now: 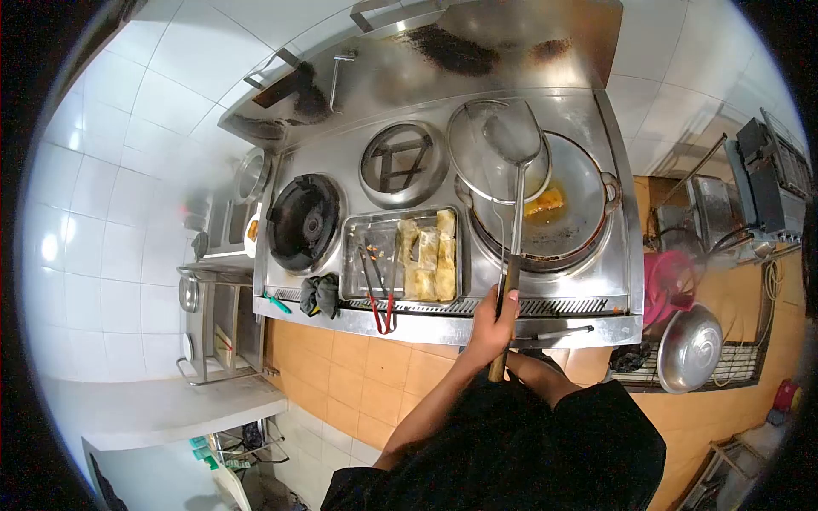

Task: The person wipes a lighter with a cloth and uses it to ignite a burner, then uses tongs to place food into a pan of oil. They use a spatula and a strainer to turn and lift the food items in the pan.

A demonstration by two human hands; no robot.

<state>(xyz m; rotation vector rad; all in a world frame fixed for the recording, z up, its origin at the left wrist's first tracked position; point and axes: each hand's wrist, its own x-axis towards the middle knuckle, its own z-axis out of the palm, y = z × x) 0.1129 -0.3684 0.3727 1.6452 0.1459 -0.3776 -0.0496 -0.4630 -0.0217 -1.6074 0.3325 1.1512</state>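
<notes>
My left hand (494, 325) is closed around the long handles of a metal ladle (513, 140) and a round wire strainer (460, 153). Both tool heads are up over the left side of a large wok (588, 223). A golden fried piece (545, 201) lies in the wok below the strainer's rim. My right forearm (545, 379) reaches in behind the ladle's wooden handle, and the right hand itself is mostly hidden there. Left of the wok, a metal tray (348, 255) holds several pale wrapped rolls (423, 255) and red-handled tongs (381, 289).
A blackened wok (302, 223) and a bare burner ring (402, 163) are on the steel stove. Near its front edge lie a dark cloth (319, 295) and a green-handled tool (278, 304). A pink basket (669, 285) and metal basin (690, 349) stand at right.
</notes>
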